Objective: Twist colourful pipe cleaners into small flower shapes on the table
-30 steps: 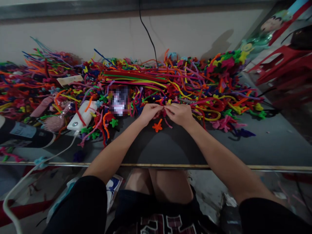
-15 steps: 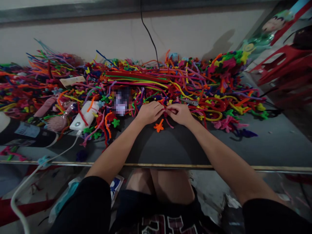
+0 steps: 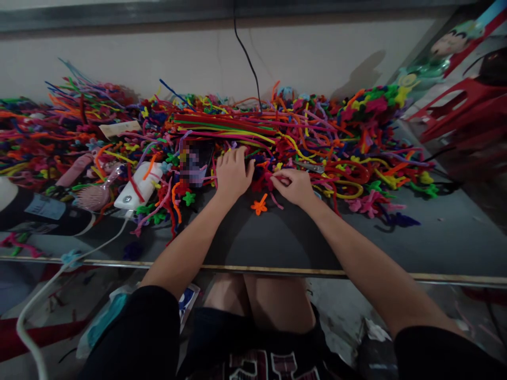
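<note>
While half a second ago both hands met fingertip to fingertip, we now see them parted: the left hand (image 3: 232,173) has moved forward and away, onto the edge of the pile beside the phone (image 3: 205,158), its fingers stretched out and its thumb standing apart. We cannot tell whether its fingertips touch a stem. The right hand (image 3: 293,186) has stayed almost where it was, thumb and fingertips pinching a pinkish-red fuzzy piece (image 3: 268,180) (small and partly hidden, so its exact shape escapes us). That piece sits between the two hands, near the table's inner side of the pile, and the orange flower (image 3: 259,205) still lies just below it on the smooth, dark grey table (image 3: 277,245).

We notice the flower's plush, looped petals and its short stalk, bent up to one side. Behind the hands, a bundle of straight stems (image 3: 225,126) in red, green and yellow lies across a tangle of curled, velvety ones. Scissors (image 3: 312,167) with a metallic sheen rest among yellow and red loops beyond the right hand.
</note>
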The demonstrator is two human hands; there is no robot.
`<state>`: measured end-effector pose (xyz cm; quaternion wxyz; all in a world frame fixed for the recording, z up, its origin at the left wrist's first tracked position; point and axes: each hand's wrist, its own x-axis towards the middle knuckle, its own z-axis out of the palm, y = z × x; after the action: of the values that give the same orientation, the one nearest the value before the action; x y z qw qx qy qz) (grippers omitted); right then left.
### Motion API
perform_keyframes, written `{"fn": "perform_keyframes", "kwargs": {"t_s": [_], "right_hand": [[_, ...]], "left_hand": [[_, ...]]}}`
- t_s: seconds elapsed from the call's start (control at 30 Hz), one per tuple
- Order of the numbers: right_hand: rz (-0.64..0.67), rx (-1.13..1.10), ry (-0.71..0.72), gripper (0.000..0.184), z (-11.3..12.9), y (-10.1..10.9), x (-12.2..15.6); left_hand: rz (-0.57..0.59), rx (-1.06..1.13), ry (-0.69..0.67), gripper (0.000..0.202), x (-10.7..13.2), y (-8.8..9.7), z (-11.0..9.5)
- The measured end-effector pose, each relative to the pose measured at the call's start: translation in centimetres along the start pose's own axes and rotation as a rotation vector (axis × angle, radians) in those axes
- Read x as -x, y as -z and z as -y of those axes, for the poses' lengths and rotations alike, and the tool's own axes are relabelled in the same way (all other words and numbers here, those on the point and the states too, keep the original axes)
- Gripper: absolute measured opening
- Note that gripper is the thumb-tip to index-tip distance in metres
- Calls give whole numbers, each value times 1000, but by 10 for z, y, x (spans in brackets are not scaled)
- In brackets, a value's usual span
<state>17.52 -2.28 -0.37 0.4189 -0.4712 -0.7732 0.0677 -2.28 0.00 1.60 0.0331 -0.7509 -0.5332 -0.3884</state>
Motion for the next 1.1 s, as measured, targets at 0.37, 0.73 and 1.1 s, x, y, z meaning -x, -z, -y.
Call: {"fn": "perform_keyframes", "kwargs": {"t_s": [0.37, 0.73, 1.1], "right_hand": [[44, 1, 58, 23, 1, -2, 0], [85, -7, 54, 23, -1, -3, 1], [22, -16, -37, 21, 1, 0, -2]], "left_hand": [[-85, -176, 133, 71, -4, -3, 28], [-96, -148, 214, 65, -2, 3, 14], [244, -22, -369, 39, 5, -3, -10]]}}
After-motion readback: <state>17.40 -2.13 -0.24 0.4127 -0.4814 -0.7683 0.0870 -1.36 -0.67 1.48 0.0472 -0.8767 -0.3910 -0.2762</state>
